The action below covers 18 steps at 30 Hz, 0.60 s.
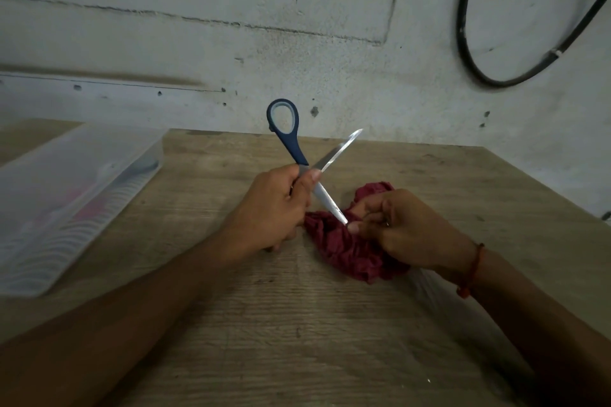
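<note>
A pair of scissors with dark blue handles [287, 132] is spread wide open above the wooden table [297, 324]. My left hand [271, 208] grips the scissors at the pivot, thumb on the metal. One blade [340, 149] points up and to the right; the other blade [329, 203] slants down into a crumpled dark red cloth [344, 248]. My right hand [410, 228] holds the cloth and pinches it against the tip of the lower blade. The second handle loop is hidden behind my left hand.
A clear plastic box [76, 195] with reddish things inside lies at the table's left side. A grey wall rises just behind the table, and a black cable [463, 43] loops on it at the upper right.
</note>
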Available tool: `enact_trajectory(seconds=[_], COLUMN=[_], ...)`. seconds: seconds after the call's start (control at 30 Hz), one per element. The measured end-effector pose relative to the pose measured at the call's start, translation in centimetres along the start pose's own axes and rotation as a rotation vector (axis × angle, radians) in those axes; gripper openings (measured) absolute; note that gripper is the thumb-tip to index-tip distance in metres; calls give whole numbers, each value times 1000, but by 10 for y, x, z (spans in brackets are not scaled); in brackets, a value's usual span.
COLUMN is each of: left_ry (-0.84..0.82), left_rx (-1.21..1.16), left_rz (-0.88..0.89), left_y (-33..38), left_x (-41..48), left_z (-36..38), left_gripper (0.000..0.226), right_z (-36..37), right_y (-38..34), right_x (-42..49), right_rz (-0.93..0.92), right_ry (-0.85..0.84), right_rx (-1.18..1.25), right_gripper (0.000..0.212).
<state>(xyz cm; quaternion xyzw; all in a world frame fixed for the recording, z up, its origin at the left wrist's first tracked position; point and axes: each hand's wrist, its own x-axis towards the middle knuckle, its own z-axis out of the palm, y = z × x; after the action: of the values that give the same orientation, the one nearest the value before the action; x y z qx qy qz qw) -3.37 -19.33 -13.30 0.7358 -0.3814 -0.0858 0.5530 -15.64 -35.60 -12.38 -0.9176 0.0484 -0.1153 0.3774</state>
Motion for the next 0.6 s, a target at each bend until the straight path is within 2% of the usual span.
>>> enact_trajectory(seconds=[0.1, 0.2, 0.3, 0.43, 0.5, 0.6], left_ry=[-7, -14, 9, -11, -17, -40], left_rx=[56, 278, 216, 239, 259, 262], left_rz=[93, 256, 244, 277, 296, 298], left_y=[0, 0, 0, -3, -4, -5], left_x=[-1, -3, -1, 2, 1, 1], left_z=[4, 13, 15, 15, 15, 14], left_gripper=[29, 27, 28, 33, 33, 31], right_z=[3, 13, 23, 18, 15, 21], right_y=[-6, -9, -4, -1, -3, -7], right_x=[0, 6, 9, 0, -2, -5], right_rz=[-44, -89, -84, -47, -35, -77], right_ry=[8, 171, 221, 111, 78, 200], right_rx=[-9, -13, 88, 134, 145, 16], right_gripper=[23, 21, 20, 23, 16, 15])
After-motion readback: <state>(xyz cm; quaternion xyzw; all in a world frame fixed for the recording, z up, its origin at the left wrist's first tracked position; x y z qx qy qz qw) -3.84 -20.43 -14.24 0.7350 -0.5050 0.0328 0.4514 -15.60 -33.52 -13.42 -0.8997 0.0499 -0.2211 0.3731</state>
